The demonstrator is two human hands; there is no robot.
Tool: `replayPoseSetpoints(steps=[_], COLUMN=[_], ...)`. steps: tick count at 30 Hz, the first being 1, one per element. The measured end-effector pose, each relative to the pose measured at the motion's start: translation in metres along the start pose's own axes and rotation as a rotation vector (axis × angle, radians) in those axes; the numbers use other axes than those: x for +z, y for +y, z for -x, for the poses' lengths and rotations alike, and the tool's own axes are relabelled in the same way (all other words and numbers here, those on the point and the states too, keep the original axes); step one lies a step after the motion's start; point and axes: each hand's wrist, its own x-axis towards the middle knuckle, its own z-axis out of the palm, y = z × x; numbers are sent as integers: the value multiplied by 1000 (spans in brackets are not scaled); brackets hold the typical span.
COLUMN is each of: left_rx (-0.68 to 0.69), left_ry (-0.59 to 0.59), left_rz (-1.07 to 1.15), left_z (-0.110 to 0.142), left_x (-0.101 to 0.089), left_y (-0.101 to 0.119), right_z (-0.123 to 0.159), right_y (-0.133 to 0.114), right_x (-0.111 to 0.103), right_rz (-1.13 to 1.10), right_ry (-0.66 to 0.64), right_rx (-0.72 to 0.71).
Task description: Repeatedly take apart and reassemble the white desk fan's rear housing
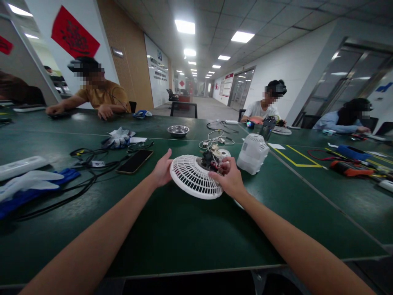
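Note:
A round white fan grille (pixel 196 180) is tilted above the green table in front of me. My left hand (pixel 162 169) grips its left rim, thumb pointing up and the other fingers partly hidden behind the rim. On the grille's hub sits a dark fan motor (pixel 210 159) with small wires about it. The fingers of my right hand (pixel 232 177) are curled at the motor's right side, over the grille's right part; their exact contact is partly hidden. Just right of that hand, a white plastic fan housing (pixel 253 153) stands on the table.
Behind the grille lie a white cable (pixel 219 139) and a metal bowl (pixel 178 130). To the left are a phone (pixel 135 161), black cables (pixel 92 174) and work gloves (pixel 37 184). A multimeter (pixel 350 168) lies at right. Several people sit around the table (pixel 184 237).

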Motion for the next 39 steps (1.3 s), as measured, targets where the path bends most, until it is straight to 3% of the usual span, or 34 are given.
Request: replayPoseSetpoints(steps=[3, 6, 8, 11, 13, 15, 22, 26, 30, 35, 39], left_rx=[-103, -162, -168, -139, -117, -107, -9, 126, 379, 690, 671], left_ry=[103, 184, 203, 238, 249, 271, 331, 430, 538, 314, 44], left_rz=[11, -1, -2, -21, -37, -70, -303, -659, -1161, -1424, -1531], left_z=[-4, -9, -10, -10, -9, -11, -20, -20, -14, -2, 8], left_x=[4, 2, 1, 1, 1, 0, -14, -18, -14, 1, 10], left_y=[-7, -10, -10, -10, -11, -13, -20, -20, -14, -11, -11], right_z=[3, 0, -6, -20, -29, -36, -41, -42, -42, -41, -43], right_y=[-1, -2, 1, 14, 26, 39, 62, 61, 60, 60, 66], right_x=[4, 3, -4, -20, -31, -37, -37, -38, -39, -39, -39], right_rz=[235, 296, 315, 377, 454, 509, 507, 484, 496, 508, 495], right_ry=[-80, -126, -86, 100, 210, 231, 65, 47, 20, 10, 94], right_rx=[-116, -238, -315, -352, -317, -262, 26, 94, 113, 114, 130])
